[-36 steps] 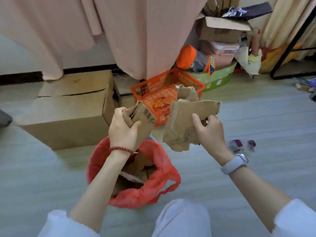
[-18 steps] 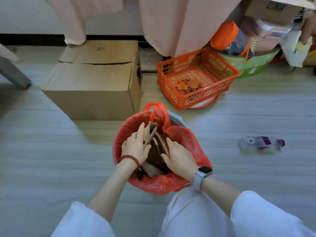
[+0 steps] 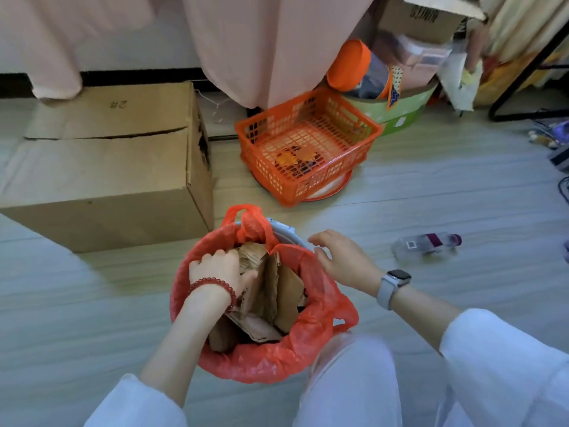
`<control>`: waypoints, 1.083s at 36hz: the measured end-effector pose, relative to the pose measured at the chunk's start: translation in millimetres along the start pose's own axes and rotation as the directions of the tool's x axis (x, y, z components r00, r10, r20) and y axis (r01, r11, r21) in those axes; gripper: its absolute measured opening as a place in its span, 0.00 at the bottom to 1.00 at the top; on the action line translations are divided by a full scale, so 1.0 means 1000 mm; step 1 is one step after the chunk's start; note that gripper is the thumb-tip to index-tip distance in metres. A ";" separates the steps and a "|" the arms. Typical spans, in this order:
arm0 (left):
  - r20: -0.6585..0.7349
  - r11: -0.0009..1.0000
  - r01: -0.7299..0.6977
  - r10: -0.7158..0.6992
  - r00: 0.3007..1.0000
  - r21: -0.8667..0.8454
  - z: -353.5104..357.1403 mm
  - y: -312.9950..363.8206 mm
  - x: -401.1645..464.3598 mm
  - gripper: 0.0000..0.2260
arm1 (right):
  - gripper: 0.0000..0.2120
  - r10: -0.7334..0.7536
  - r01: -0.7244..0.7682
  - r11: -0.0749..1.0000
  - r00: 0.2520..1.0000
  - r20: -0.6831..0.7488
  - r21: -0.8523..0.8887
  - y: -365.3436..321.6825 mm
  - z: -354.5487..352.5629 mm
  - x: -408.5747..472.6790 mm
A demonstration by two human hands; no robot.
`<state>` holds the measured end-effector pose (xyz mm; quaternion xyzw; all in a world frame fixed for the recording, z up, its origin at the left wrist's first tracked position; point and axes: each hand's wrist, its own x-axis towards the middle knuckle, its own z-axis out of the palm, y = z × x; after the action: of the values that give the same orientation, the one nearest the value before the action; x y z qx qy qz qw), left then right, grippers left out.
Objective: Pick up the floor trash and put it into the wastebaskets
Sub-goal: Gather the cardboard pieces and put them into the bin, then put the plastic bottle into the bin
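Note:
A wastebasket (image 3: 286, 234) lined with a red plastic bag (image 3: 326, 306) stands on the floor in front of my knees. Torn brown cardboard pieces (image 3: 277, 291) stand on end inside it. My left hand (image 3: 215, 272) is down in the bag, fingers curled over the cardboard and thumb against it. Just over the right rim hovers my right hand (image 3: 345, 260), fingers loose and holding nothing. A clear plastic bottle (image 3: 426, 245) with a purple label lies on the floor to the right of the basket.
A large cardboard box (image 3: 101, 167) sits at the left. Behind the wastebasket stands an orange mesh basket (image 3: 326, 183), with a green box (image 3: 397, 109) of clutter, pink curtains (image 3: 261, 41) and a black rack leg (image 3: 523, 66) further back. Small items lie at the far right.
Both hands carried the cardboard pieces down into the red-lined wastebasket. My right hand has since let go and lifted out over the right rim; my left hand stays inside on the cardboard.

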<state>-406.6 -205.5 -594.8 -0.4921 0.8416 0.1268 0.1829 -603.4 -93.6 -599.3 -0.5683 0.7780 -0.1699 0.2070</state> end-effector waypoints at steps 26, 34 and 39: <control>0.286 0.971 -0.044 0.113 0.952 -0.235 0.190 0.353 0.156 0.29 | 0.29 0.561 -0.538 0.814 0.826 0.054 -0.217 0.442 -0.023 -0.013; 0.293 0.999 0.030 -0.017 0.956 -0.042 0.256 0.359 0.158 0.43 | 0.35 0.471 -0.422 0.802 0.882 0.014 -0.422 0.494 0.019 0.017; 0.282 0.998 0.045 -0.034 0.959 -0.034 0.255 0.355 0.160 0.43 | 0.26 0.304 -0.245 0.785 0.953 0.009 -0.569 0.483 0.040 0.021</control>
<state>-742.2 -58.5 -881.5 -0.4892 0.7943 0.2089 0.2933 -982.0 28.4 -877.5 -0.4924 0.8561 0.1269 0.0919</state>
